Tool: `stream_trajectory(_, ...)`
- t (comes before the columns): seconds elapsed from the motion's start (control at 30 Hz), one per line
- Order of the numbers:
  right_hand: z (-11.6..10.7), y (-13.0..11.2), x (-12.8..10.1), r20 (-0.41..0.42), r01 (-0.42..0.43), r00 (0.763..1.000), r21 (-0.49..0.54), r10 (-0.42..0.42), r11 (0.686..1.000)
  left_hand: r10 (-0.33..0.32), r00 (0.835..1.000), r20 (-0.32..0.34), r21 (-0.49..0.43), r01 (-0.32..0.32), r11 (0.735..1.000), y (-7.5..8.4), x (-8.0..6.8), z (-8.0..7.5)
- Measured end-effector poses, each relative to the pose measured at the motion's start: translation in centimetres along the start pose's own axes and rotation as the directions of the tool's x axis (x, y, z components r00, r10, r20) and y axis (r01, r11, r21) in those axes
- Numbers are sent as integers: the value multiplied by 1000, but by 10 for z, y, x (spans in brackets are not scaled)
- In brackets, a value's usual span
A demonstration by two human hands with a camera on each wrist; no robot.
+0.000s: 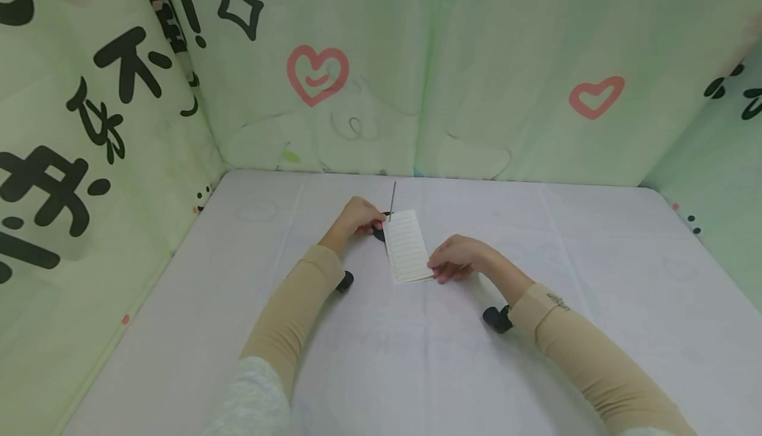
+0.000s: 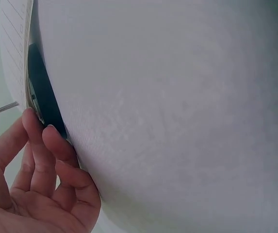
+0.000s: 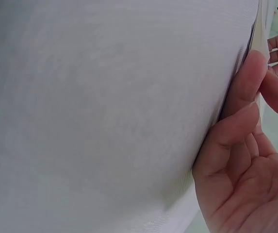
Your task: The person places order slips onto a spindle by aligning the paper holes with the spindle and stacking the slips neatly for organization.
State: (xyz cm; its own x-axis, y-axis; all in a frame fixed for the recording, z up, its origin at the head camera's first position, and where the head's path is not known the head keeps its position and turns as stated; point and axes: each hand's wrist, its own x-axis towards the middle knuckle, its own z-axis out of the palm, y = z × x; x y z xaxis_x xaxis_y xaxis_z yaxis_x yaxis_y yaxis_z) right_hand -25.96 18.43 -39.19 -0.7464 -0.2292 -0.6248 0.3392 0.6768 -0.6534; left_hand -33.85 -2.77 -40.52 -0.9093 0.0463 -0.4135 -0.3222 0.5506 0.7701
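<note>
A small stack of white lined note sheets, with little checkboxes down one side in the left wrist view, lies tilted over a dark base. From that base a thin upright metal spike rises at the sheets' upper left; the spike seems to pass through the paper there. My left hand pinches the upper left edge of the sheets, its lower fingers close to the dark base. At the lower right corner, my right hand holds the sheets between thumb and fingers, and the paper edges show slightly parted.
A white cloth covers the table. Green printed curtains stand behind and on both sides. Black wrist-worn pieces hang below the beige sleeves.
</note>
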Motion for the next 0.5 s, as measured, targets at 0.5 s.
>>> stream_trajectory(0.5, 0, 1, 0, -3, 9, 1000, -26, -9, 1000, 0, 1000, 15, -25, 0, 1000, -2, -1, 0)
